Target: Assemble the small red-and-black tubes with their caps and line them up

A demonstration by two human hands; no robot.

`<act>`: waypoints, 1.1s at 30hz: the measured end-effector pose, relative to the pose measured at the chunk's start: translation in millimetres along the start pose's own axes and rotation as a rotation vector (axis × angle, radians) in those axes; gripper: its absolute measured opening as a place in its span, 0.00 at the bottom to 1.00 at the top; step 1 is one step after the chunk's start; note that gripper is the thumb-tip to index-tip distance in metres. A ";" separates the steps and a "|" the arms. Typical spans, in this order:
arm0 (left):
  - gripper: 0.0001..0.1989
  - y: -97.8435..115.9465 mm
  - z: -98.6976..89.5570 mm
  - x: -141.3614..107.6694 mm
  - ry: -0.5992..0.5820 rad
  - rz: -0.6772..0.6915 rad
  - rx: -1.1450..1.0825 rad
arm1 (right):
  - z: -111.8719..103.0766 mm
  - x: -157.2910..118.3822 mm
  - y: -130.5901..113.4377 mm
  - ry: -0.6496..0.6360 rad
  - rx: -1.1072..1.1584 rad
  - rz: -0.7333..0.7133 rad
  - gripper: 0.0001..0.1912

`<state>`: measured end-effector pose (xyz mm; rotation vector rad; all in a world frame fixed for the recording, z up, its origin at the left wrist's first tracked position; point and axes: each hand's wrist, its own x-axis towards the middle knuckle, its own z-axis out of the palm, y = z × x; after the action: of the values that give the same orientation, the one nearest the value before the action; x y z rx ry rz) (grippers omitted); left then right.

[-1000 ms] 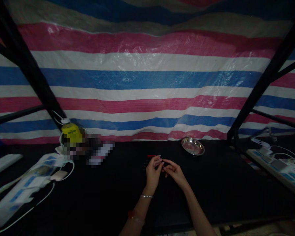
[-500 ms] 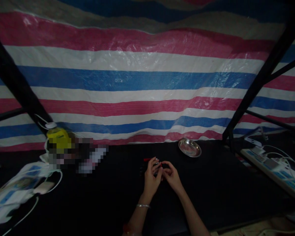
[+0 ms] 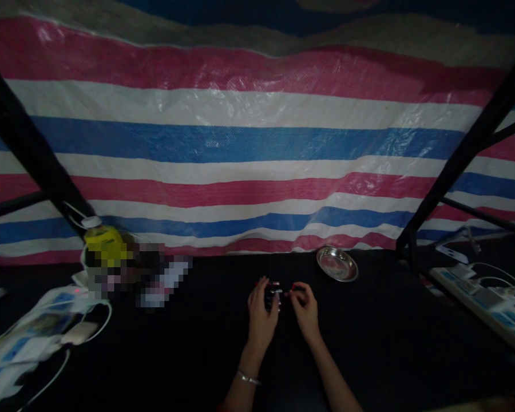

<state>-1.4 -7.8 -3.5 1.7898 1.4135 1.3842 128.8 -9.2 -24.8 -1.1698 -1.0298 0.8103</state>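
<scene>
My left hand (image 3: pixel 260 319), a bracelet at its wrist, rests on the black table with thumb and fingers apart. Several small dark things with shiny silver ends (image 3: pixel 276 292) lie between and beyond its fingers; one with a red part (image 3: pixel 274 284) is near the fingertips. They are too small and dark to name. Just to the right, my right hand (image 3: pixel 305 312) has thumb and forefinger pinched together. A small red piece (image 3: pixel 294 286) shows at those fingertips, partly hidden by them. The two hands do not touch.
A shallow round metal dish (image 3: pixel 337 264) stands at the back right. Power strips with plugs and white cables lie at left (image 3: pixel 47 326) and right (image 3: pixel 491 292). A yellow bottle (image 3: pixel 107 245) is at the back left. Black frame posts and a striped sheet border the table.
My hands have come apart from their meeting point. The left thumb and fingers have spread, showing the small silver-ended things. The view has shifted slightly.
</scene>
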 end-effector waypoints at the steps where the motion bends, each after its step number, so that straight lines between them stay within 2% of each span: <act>1: 0.20 -5.6 -2.7 2.8 0.059 -0.034 0.111 | 1.4 3.2 2.9 0.064 -0.011 0.008 0.16; 3: 0.21 -16.3 -8.3 7.5 0.112 -0.148 0.288 | 5.9 10.4 8.1 0.184 -0.052 0.028 0.16; 5: 0.23 -24.3 -13.4 10.7 0.094 -0.247 0.382 | 12.4 17.7 11.2 0.264 -0.134 0.038 0.16; 7: 0.23 -29.1 -17.0 12.6 0.050 -0.283 0.406 | 19.6 23.9 12.1 0.310 -0.227 0.035 0.15; 10: 0.22 -31.6 -19.6 14.2 0.001 -0.265 0.387 | 28.1 29.7 11.8 0.326 -0.296 0.028 0.14; 14: 0.21 -31.6 -20.2 15.5 -0.035 -0.236 0.342 | 31.5 31.1 13.6 0.277 -0.306 0.025 0.13; 21: 0.21 -32.7 -19.5 15.7 -0.057 -0.226 0.286 | 30.8 30.7 14.6 0.210 -0.222 0.011 0.16; 28: 0.19 -27.8 -14.9 13.1 -0.099 -0.150 0.216 | 40.0 27.7 8.5 0.219 -0.098 -0.005 0.17; 33: 0.18 -24.2 -15.1 12.7 -0.082 -0.135 0.304 | 40.2 27.6 9.4 0.279 -0.014 0.011 0.18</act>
<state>-26.0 9.3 -12.4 1.8694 1.7393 1.0597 100.5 31.6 -25.4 -1.2606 -0.8003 0.6278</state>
